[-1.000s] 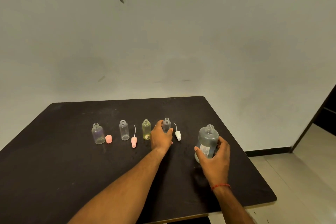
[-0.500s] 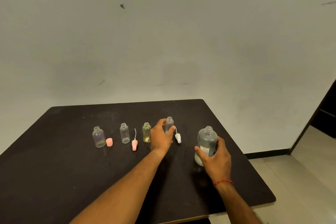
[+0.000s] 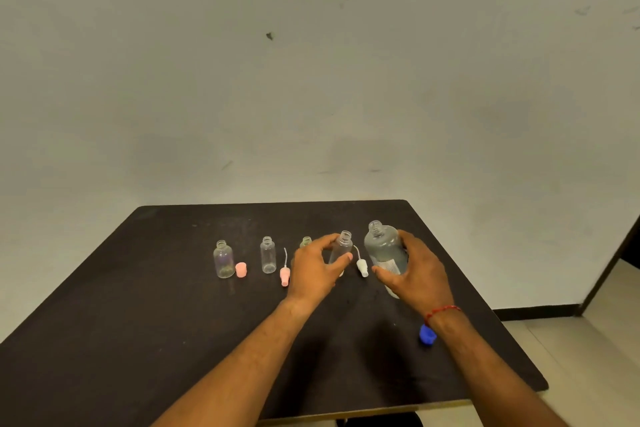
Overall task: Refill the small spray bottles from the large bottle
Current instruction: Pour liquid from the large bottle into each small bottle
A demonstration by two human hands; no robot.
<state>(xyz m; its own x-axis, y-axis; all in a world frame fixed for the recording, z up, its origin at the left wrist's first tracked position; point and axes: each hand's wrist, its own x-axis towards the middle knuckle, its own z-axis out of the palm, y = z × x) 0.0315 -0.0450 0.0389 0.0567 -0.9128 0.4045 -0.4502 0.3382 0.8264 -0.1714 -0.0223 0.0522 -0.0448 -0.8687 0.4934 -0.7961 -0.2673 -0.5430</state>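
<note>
Small clear plastic spray bottles (image 3: 224, 259) stand open in a row near the far edge of the dark tabletop (image 3: 104, 340). A pink round cap (image 3: 241, 269) sits by the first, and a pink spray top (image 3: 284, 275) lies by the second bottle (image 3: 268, 255). The left hand (image 3: 315, 270) has its grip wrapped around the fourth small bottle (image 3: 343, 248). A white spray top (image 3: 362, 267) lies next. The right hand (image 3: 417, 276) grips the large clear bottle (image 3: 382, 250), tilted left. A blue cap (image 3: 427, 335) lies near the right edge.

Single head-worn view, forward and down over the dark table (image 3: 138, 322).
</note>
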